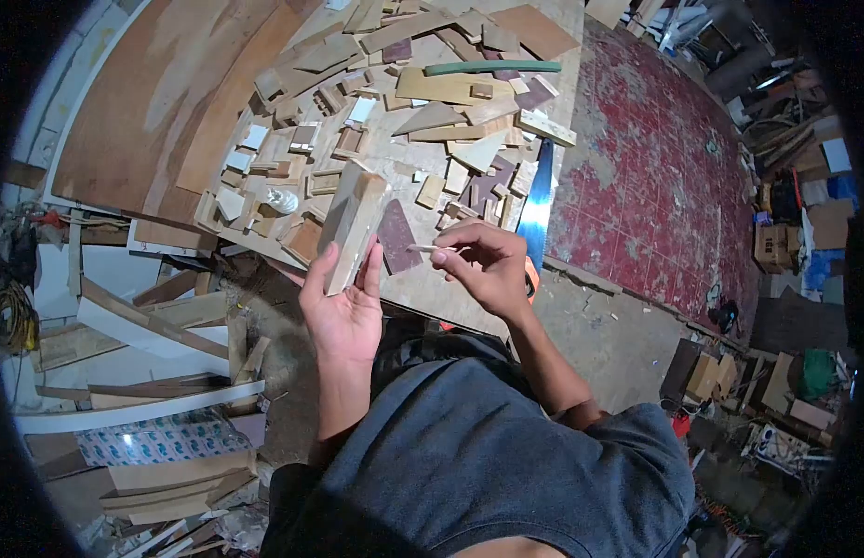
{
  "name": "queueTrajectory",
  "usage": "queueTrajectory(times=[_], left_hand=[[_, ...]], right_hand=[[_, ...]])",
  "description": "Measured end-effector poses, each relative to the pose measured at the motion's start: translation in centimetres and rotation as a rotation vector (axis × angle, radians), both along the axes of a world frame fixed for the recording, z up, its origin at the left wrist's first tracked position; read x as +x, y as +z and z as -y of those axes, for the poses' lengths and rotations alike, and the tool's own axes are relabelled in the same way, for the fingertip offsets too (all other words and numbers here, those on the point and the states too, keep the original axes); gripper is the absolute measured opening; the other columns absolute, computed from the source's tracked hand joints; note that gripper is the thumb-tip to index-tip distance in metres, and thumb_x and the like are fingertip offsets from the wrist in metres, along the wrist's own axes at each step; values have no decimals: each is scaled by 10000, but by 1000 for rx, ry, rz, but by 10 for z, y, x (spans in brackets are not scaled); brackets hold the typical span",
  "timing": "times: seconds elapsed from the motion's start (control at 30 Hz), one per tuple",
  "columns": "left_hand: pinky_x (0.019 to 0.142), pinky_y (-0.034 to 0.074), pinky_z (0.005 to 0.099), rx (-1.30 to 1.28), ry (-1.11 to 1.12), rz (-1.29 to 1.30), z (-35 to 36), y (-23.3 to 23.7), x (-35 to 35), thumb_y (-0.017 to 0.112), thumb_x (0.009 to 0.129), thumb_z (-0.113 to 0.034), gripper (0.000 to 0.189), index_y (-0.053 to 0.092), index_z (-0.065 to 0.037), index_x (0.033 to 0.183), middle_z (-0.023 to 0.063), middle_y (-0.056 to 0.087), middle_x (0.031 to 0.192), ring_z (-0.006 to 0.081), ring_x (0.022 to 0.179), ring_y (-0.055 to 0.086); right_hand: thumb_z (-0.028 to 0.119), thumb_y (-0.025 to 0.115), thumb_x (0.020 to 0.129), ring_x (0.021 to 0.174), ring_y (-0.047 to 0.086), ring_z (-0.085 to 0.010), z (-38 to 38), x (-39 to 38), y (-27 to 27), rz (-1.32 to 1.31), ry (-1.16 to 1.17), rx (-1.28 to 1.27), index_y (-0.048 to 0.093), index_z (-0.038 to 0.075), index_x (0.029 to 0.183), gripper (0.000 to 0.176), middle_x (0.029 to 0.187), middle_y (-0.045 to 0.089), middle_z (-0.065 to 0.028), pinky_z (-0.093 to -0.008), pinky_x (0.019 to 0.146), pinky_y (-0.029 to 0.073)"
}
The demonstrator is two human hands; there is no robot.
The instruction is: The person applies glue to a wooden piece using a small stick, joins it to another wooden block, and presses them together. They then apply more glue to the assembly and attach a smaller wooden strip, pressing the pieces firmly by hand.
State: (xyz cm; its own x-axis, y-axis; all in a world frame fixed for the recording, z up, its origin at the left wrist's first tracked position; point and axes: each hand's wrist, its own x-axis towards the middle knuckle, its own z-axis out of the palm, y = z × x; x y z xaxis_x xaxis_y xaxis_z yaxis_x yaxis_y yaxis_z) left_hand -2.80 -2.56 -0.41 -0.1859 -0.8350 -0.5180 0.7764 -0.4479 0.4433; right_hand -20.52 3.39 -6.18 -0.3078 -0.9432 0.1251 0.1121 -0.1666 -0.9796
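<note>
Wooden block in the left hand, thin stick in the right hand

Nearest is the person's dark shirt, with both forearms reaching away over the near edge of a table. The left hand is half closed, its thumb and fingers gripping the near end of the block, which is tilted with its other end pointing away. To its right, the right hand is curled in, thumb and forefinger pinched on the stick; the stick's free end points left, apart from the block. Behind that tip is a dark red piece on the table.

Just beyond the right wrist, a saw lies along the table's right side, blade stretching away. Left of the block stands a small bottle among little wooden boxes. Farther back, wood scraps crowd the top, and a green strip lies across a pale board. Red flooring spreads to the right.
</note>
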Motion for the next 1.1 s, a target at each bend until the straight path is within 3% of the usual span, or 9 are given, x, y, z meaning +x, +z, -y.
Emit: queueTrajectory(times=[0.1,0.37,0.43,0.47,0.6,0.67,0.9,1.1], left_hand=[[946,566,382,-1,-10,4,-3,9,-15,676,854,-117,349,579,57,1140,180,672,1056,264,950,681],[893,563,378,-5,-136,-70,-12,10,-21,699,840,-152,349,600,39,1114,164,682,1024,252,952,678],[896,556,379,-26,-166,-78,-14,10,-22,699,841,-158,339,605,32,1105,159,685,1019,255,951,677],[897,552,377,-14,-172,-84,-15,10,-22,692,847,-165,340,606,25,1114,158,685,1018,251,955,675],[888,547,359,6,-171,-67,-19,13,-26,672,862,-183,344,609,4,1144,137,689,1017,233,971,668],[894,542,359,-27,-214,-95,-19,9,-25,669,864,-187,353,606,-2,1157,126,687,1032,230,978,664],[943,512,377,-35,-289,-117,-26,12,-26,679,854,-217,391,596,-26,1185,95,672,1103,212,998,645],[931,522,376,8,-280,-101,-30,10,-24,695,843,-210,364,609,-38,1152,91,673,1059,212,954,644]], right_hand=[[-14,759,811,745,652,-116,-3,-1,22,-187,33,-93,719,-28,945,140,882,687,-95,-215,569,524],[12,794,785,747,632,-78,-8,-2,39,-201,93,-59,738,7,948,172,854,699,-65,-206,608,503],[21,795,789,739,627,-73,-7,-1,37,-198,136,-5,736,2,947,169,844,694,-56,-205,610,497],[99,805,791,638,605,-59,-6,2,33,-174,104,-40,756,41,949,176,774,683,-36,-208,566,470],[102,804,795,637,612,-60,-6,-2,29,-77,91,-26,754,33,940,168,767,681,-30,-208,569,472],[1,783,794,755,636,-92,-6,-9,37,-101,115,-8,729,-22,937,155,863,688,-74,-220,631,508],[-19,772,800,770,648,-108,-9,-17,44,-72,80,-67,717,-30,916,129,867,692,-82,-231,651,521],[38,774,815,717,644,-74,-12,-19,50,-10,16,-51,724,-9,910,117,843,694,-50,-210,616,509]])
